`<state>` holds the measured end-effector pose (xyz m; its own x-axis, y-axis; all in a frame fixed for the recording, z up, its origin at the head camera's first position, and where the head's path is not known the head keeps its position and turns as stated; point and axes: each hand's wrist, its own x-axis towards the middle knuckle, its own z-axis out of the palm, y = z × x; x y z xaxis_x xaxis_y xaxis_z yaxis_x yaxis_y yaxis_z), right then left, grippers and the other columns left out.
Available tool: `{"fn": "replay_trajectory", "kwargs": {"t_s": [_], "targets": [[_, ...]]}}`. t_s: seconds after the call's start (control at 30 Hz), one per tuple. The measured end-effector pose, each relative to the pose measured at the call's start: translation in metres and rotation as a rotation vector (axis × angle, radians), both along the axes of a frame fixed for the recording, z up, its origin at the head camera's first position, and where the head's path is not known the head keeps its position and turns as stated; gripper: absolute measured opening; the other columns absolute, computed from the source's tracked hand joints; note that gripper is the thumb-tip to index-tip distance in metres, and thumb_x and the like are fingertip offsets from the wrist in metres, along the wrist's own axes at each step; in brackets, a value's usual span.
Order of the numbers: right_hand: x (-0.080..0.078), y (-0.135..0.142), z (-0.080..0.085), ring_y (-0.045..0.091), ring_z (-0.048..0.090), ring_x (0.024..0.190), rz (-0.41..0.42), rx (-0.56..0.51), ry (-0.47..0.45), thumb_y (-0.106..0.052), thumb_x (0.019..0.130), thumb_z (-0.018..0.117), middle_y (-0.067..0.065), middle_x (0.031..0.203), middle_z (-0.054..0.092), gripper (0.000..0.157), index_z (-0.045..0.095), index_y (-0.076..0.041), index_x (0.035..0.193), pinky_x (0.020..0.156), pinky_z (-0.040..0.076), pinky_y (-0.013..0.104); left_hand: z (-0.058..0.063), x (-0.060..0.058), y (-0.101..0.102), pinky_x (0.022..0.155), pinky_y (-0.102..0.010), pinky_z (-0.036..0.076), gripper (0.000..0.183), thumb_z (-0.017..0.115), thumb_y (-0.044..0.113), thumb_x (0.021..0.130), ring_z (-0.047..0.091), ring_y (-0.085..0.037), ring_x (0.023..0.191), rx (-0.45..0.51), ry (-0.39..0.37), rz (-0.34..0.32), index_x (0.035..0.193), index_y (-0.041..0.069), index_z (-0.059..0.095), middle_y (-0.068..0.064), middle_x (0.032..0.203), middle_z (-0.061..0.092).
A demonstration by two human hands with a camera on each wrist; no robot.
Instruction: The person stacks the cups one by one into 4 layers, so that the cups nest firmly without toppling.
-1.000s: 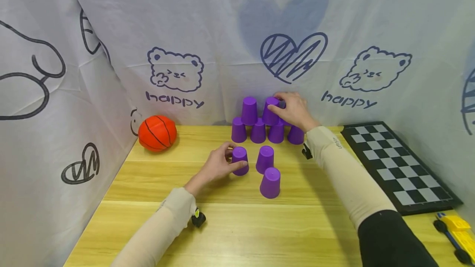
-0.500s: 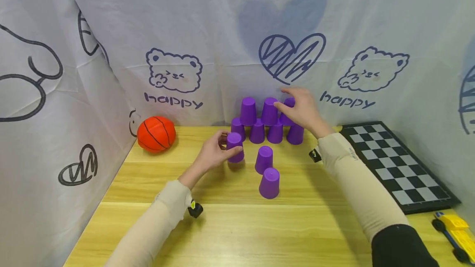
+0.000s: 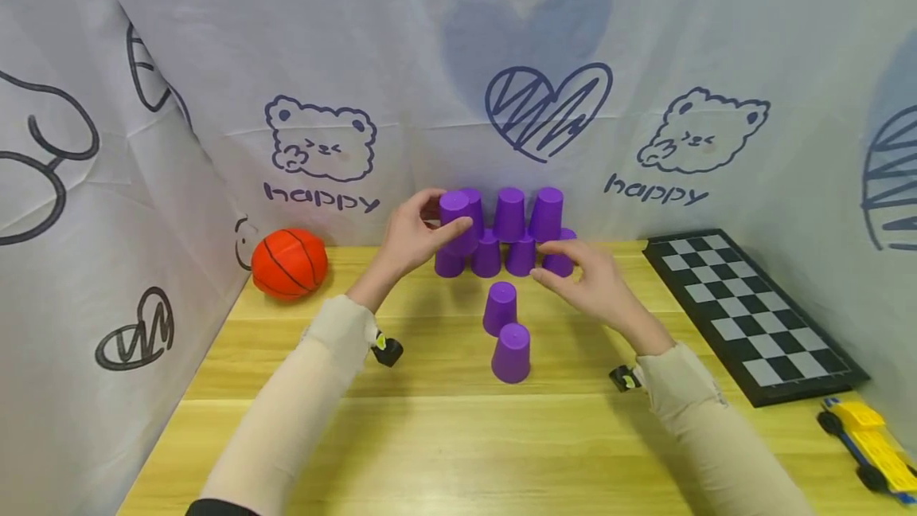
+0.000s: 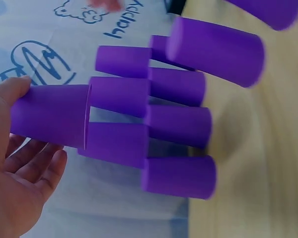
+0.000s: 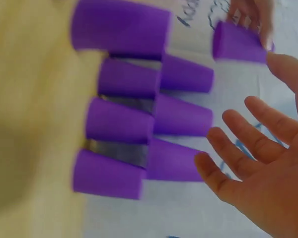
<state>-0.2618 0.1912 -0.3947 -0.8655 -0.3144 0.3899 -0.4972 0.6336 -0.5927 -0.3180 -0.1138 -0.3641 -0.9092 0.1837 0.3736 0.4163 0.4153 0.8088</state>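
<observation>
My left hand point(image 3: 407, 239) grips an upside-down purple cup point(image 3: 455, 223) between thumb and fingers. That cup is raised in front of the left end of a two-level cup stack. In the left wrist view the held cup point(image 4: 52, 115) is apart from the stack. Several upside-down purple cups form the bottom row point(image 3: 520, 256), with three upper cups point(image 3: 547, 215) resting on them. My right hand point(image 3: 598, 283) holds nothing, thumb and fingers spread, near the bottom row's right end. Two more cups, one nearer point(image 3: 511, 353) and one farther point(image 3: 500, 310), stand upside down in front of the stack.
An orange-red ball point(image 3: 289, 264) with black lines lies at the table's back left. A black-and-white checkered board point(image 3: 752, 313) lies at the right, with a yellow toy vehicle point(image 3: 876, 446) in front of it. A printed white cloth point(image 3: 415, 102) hangs close behind the stack.
My left hand has lifted its cup from the table up to the stack's upper level. My right hand has left the rightmost upper cup and moved down and toward me.
</observation>
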Motion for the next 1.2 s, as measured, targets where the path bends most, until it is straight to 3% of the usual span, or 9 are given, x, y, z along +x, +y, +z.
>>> {"fn": "replay_trajectory", "kwargs": {"t_s": [0.23, 0.43, 0.6, 0.87, 1.2], "targets": [[0.03, -0.004, -0.036, 0.032, 0.066, 0.123, 0.075, -0.023, -0.102, -0.032, 0.095, 0.08, 0.009, 0.136, 0.072, 0.049, 0.069, -0.009, 0.136, 0.102, 0.055, 0.057, 0.028, -0.017, 0.023, 0.105, -0.041, 0.058, 0.065, 0.088, 0.035, 0.087, 0.069, -0.029, 0.12, 0.077, -0.068, 0.042, 0.137, 0.005, 0.059, -0.015, 0.128, 0.072], [0.047, -0.012, -0.054, 0.031, 0.065, 0.127, 0.121, -0.015, -0.174, -0.041, 0.094, 0.08, 0.009, 0.14, 0.069, 0.059, 0.065, -0.009, 0.141, 0.105, 0.055, 0.055, 0.036, -0.031, 0.038, 0.105, -0.037, 0.058, 0.061, 0.087, 0.033, 0.088, 0.069, -0.028, 0.121, 0.095, -0.062, 0.075, 0.135, 0.006, 0.061, -0.014, 0.128, 0.072], [0.053, -0.016, -0.063, 0.032, 0.065, 0.127, 0.14, -0.026, -0.208, -0.041, 0.092, 0.083, 0.01, 0.14, 0.069, 0.065, 0.061, -0.011, 0.145, 0.106, 0.054, 0.056, 0.037, -0.043, 0.049, 0.106, -0.037, 0.057, 0.059, 0.086, 0.031, 0.09, 0.069, -0.029, 0.122, 0.083, -0.03, 0.093, 0.136, 0.005, 0.06, -0.016, 0.131, 0.071], [0.054, -0.02, -0.08, 0.027, 0.068, 0.12, 0.147, -0.035, -0.192, -0.035, 0.093, 0.082, 0.003, 0.135, 0.072, 0.054, 0.065, -0.015, 0.14, 0.103, 0.056, 0.056, 0.031, -0.059, 0.058, 0.103, -0.036, 0.058, 0.057, 0.085, 0.034, 0.09, 0.071, -0.026, 0.119, 0.032, -0.008, 0.164, 0.135, 0.007, 0.062, -0.013, 0.13, 0.073], [0.056, -0.021, -0.081, 0.024, 0.069, 0.118, 0.131, -0.046, -0.2, -0.034, 0.093, 0.083, 0.0, 0.133, 0.073, 0.051, 0.066, -0.018, 0.138, 0.101, 0.058, 0.053, 0.027, -0.071, 0.066, 0.103, -0.036, 0.057, 0.057, 0.085, 0.036, 0.09, 0.071, -0.025, 0.117, 0.021, -0.01, 0.178, 0.135, 0.008, 0.063, -0.013, 0.129, 0.074]]}}
